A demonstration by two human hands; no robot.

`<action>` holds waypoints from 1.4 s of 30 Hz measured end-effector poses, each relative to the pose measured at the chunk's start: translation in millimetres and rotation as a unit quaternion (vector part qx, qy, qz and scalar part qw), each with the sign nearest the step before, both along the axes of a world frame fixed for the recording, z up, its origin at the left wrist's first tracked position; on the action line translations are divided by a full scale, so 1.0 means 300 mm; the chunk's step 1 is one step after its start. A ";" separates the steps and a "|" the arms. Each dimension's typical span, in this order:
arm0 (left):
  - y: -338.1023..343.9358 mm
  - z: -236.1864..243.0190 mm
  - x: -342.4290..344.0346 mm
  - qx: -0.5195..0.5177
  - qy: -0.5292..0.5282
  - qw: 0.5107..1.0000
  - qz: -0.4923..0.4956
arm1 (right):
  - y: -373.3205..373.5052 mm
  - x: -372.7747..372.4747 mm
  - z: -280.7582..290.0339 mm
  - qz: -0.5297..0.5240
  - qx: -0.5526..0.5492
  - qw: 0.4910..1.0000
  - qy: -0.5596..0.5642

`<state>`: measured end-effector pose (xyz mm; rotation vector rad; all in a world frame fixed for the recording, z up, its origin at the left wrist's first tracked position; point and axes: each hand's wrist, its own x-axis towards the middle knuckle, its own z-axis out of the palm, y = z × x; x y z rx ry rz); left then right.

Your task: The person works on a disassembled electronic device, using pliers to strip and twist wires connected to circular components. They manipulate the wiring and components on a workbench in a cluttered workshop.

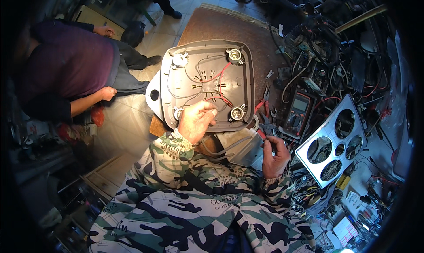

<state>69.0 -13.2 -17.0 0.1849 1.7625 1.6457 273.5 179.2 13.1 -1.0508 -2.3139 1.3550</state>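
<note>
A square grey-brown plastic housing (176, 83) lies open side up on the worktable, with a round metal-rimmed socket (234, 56) near its top right corner and another socket (237, 113) at the lower right. Thin red wires (224, 70) and grey wires run across its slotted middle. My left hand (196, 122) reaches over the housing's near edge, thumb and fingers pinched together by the wires; what they hold, if anything, is hidden. Lower right, my right hand (275, 157) is closed, its fingertips against a small red piece (261, 134) I cannot identify, beside a clear plastic bag (248, 152).
Right of the housing lie red-handled pliers (263, 100) and a multimeter (297, 113). A white panel with round holes (326, 154) leans beyond them. Tangled cables and parts heap up at the far right (335, 72). A person in a purple top (73, 61) is at the left.
</note>
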 end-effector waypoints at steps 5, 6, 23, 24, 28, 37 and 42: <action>-0.004 -0.041 -0.019 -0.011 -0.013 1.000 -0.009 | -0.005 0.054 -0.022 -0.032 -0.022 0.999 0.000; -0.003 -0.049 -0.017 -0.003 -0.007 1.000 -0.007 | 0.001 0.068 -0.022 -0.034 -0.016 0.999 -0.005; 0.064 -0.088 -0.015 0.099 -0.016 0.995 -0.022 | 0.033 0.439 -0.252 -0.064 -0.036 0.989 -0.125; 0.061 -0.088 -0.021 0.098 -0.015 0.995 -0.025 | 0.025 0.452 -0.271 -0.066 -0.033 0.989 -0.129; 0.062 -0.093 -0.018 0.085 0.000 0.996 -0.040 | 0.014 0.460 -0.303 -0.078 -0.040 0.991 -0.105; 0.091 -0.094 -0.021 0.111 -0.029 0.993 0.004 | 0.122 0.129 -0.197 0.008 0.061 0.997 -0.042; 0.103 -0.097 -0.050 0.067 0.007 0.998 0.014 | 0.188 0.046 -0.199 0.063 0.144 0.987 -0.044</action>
